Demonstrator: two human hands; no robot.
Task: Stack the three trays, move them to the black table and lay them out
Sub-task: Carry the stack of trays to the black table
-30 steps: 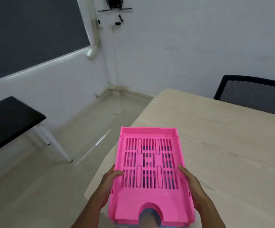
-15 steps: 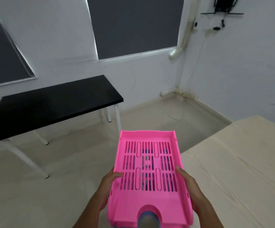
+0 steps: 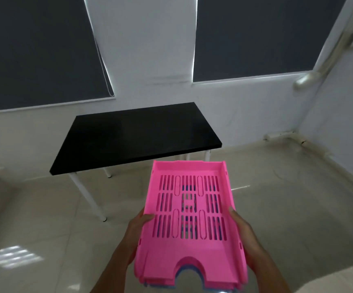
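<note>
**Tray stack in carry, black table dead ahead**

The person grips the tray stack with both hands, one on each long side. Left hand is clenched on the left wall, thumb hooked over the rim; right hand is clenched on the right wall in the same way. Fingers under the stack are hidden, so how they support the base can't be told.

The pink tray is on top. Blue shows through its slots and at the near cut-out, so at least one more tray sits beneath — the exact count isn't readable from here. The stack is held in the air over the tiled floor, not resting on anything.

Key relation: the black table lies forward of the fingertips and somewhat to the left, with open floor between. The stack's long axis runs away from the body, far short end pointing toward the table's near-right corner. The left hand is slightly nearer the tabletop.

Judgement: stacking looks done and transport is mid-way; lay-out not started. The next move likely needs more forward travel plus a small leftward shift, so that the stack comes down on the tabletop rather than on its right edge. Risk is lower trays slipping if the stack tilts.
</note>
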